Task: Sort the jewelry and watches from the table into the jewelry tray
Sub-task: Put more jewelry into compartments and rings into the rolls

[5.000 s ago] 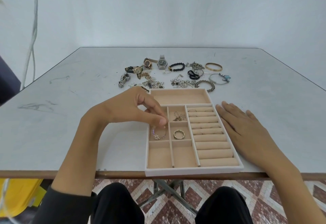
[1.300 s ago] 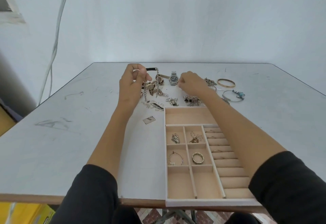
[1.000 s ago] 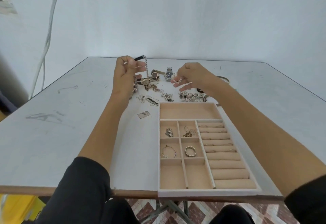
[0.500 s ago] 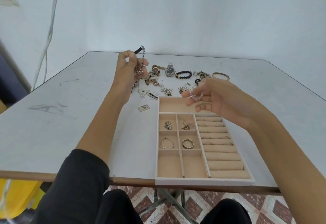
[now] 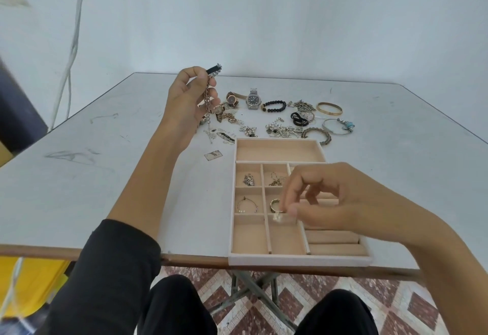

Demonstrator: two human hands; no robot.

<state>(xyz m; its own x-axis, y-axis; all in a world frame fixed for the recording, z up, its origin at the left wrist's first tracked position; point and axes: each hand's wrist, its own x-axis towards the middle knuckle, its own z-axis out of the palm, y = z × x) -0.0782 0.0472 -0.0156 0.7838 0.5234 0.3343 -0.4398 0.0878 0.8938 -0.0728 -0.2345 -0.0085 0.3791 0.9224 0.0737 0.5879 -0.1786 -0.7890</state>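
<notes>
The beige jewelry tray (image 5: 299, 260) sits at the table's near edge, with small square cells on its left and ring rolls on its right. My right hand (image 5: 320, 201) hovers low over the middle cells, fingertips pinched on a small pale jewelry piece (image 5: 277, 216) above the lower cell. A gold ring (image 5: 274, 205), a thin bracelet (image 5: 247, 205) and small charms (image 5: 248, 179) lie in cells. My left hand (image 5: 188, 102) is raised above the far pile, holding a dangling silver chain (image 5: 208, 97) with a black end. Watches (image 5: 253, 99) and bangles (image 5: 329, 108) lie beyond the tray.
A small rectangular tag (image 5: 213, 155) lies on the table left of the tray. A white cable (image 5: 71, 52) hangs on the wall at left. The table's wooden front edge (image 5: 195, 258) runs just under the tray; my knees show below it.
My right hand came back from the far pile with a small piece and dropped down over the tray's middle cells. My left hand stays raised with the chain.
</notes>
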